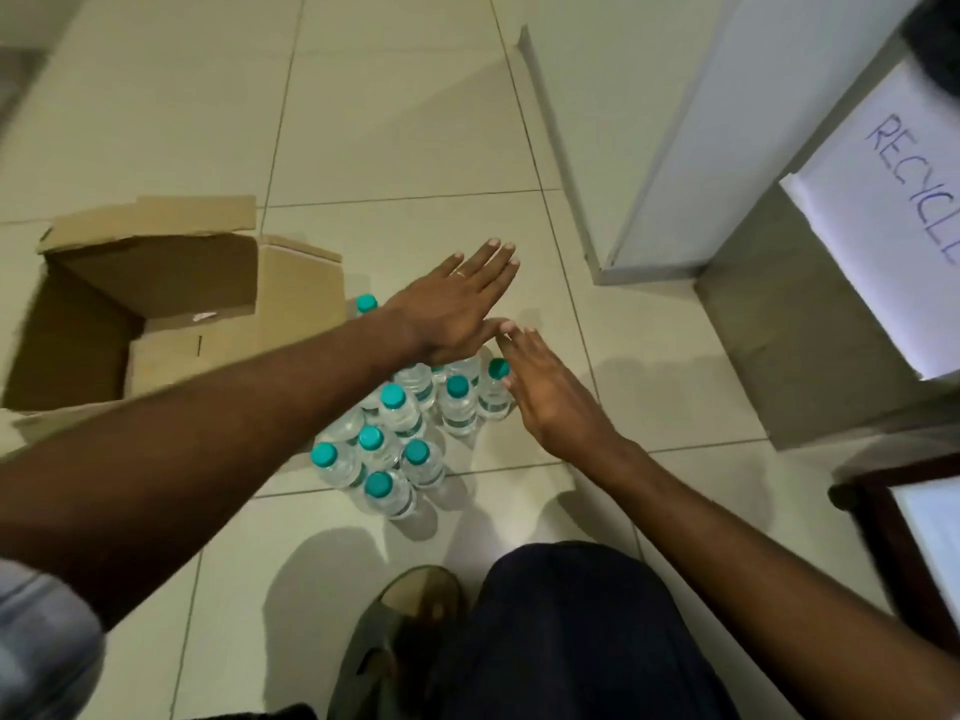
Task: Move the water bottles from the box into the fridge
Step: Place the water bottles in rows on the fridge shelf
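Two flat hands over the bottles, nothing gripped.
Our left hand (457,304) hovers with fingers straight above the cluster; our right hand (545,392), equally flat and empty, sits at its right edge. Beneath, at frame centre, the water bottles (395,439) stand on glossy floor tiles (389,122), clear plastic with teal caps, outside the brown cardboard box (156,314) at left. We judge carrying comes next: fingers must curl round smooth cylinders. We cannot make out a fridge.
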{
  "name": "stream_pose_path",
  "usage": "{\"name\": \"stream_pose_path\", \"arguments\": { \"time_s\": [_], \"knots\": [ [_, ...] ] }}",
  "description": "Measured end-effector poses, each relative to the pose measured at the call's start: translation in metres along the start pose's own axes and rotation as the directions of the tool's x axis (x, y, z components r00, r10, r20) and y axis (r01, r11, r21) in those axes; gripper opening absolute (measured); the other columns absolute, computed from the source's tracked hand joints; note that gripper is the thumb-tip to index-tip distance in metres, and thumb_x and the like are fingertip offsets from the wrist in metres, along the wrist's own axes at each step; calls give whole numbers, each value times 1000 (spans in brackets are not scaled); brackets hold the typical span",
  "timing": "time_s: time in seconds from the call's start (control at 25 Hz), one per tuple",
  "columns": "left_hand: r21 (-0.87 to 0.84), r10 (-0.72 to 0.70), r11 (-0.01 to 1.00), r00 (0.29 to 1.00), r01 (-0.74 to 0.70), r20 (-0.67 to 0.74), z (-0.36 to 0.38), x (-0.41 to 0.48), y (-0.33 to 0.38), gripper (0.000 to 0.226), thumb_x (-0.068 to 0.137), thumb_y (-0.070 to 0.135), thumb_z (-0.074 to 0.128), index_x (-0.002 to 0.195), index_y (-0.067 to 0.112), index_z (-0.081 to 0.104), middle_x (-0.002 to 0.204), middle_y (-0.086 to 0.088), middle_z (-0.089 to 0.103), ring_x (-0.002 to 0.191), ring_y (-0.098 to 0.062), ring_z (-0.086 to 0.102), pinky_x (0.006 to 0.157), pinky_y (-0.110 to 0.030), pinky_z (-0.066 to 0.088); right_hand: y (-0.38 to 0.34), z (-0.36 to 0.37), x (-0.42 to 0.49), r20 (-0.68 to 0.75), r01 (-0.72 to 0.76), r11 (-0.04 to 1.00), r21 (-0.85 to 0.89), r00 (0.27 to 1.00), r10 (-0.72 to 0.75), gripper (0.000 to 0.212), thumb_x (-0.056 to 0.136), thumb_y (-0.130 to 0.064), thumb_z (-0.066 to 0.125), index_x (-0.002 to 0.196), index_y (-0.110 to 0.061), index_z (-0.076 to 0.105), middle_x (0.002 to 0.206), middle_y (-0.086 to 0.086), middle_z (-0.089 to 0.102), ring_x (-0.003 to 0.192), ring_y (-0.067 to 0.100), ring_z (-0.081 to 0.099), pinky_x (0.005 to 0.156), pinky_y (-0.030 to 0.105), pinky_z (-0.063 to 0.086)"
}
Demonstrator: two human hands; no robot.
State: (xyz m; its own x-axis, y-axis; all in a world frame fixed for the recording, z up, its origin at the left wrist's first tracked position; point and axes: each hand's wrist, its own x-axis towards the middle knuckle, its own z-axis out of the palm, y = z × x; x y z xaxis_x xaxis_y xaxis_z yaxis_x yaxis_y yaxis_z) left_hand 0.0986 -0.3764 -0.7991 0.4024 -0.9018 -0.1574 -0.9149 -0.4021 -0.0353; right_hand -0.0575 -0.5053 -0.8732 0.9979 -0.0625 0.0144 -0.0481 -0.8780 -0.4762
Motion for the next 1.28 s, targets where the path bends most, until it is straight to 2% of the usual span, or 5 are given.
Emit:
{"name": "stream_pose_path", "arguments": {
  "time_s": [0.16,0.4,0.68,1.0,1.28],
  "knots": [
    [-32,-9,999,993,13,115,54,-23,9,76,102,55,18,156,9,-8,164,-9,-17,151,-21,-18,124,-40,0,8,34,2,20,34,999,-12,999,-34,53,102,-4,49,153,-3,35,160,17,34,149,30,33,119,47,34],
    [-85,-78,992,990,88,118,94,-42,26,82,100,58,27,156,13,-13,163,-5,-22,150,-20,-20,125,-41,3,2,35,9,-8,-5,1000,-8,1000,5,50,99,-22,59,147,-14,44,148,8,48,130,25,48,108,39,46],
    [28,-83,996,990,86,-115,102,-52,38,60,83,18,77,139,16,53,142,-7,50,128,-25,49,93,-35,52,7,37,6,-75,-71,997,-4,995,70,42,94,-13,68,133,-16,55,134,6,55,119,22,51,98,32,51],
    [-243,-221,943,974,227,52,77,-33,46,40,92,18,67,132,14,60,126,-7,60,107,-22,61,91,-38,55,15,22,-22,-101,-158,987,33,982,160,38,93,-11,68,129,-15,58,129,6,58,116,20,54,98,28,46],
    [-254,-39,965,992,70,123,18,14,76,37,88,26,71,124,17,65,118,-4,61,103,-19,58,90,-33,52,35,-46,-75,-253,-229,965,131,933,256,34,93,-11,69,125,-19,61,124,2,61,112,17,56,98,32,51]
  ]
}}
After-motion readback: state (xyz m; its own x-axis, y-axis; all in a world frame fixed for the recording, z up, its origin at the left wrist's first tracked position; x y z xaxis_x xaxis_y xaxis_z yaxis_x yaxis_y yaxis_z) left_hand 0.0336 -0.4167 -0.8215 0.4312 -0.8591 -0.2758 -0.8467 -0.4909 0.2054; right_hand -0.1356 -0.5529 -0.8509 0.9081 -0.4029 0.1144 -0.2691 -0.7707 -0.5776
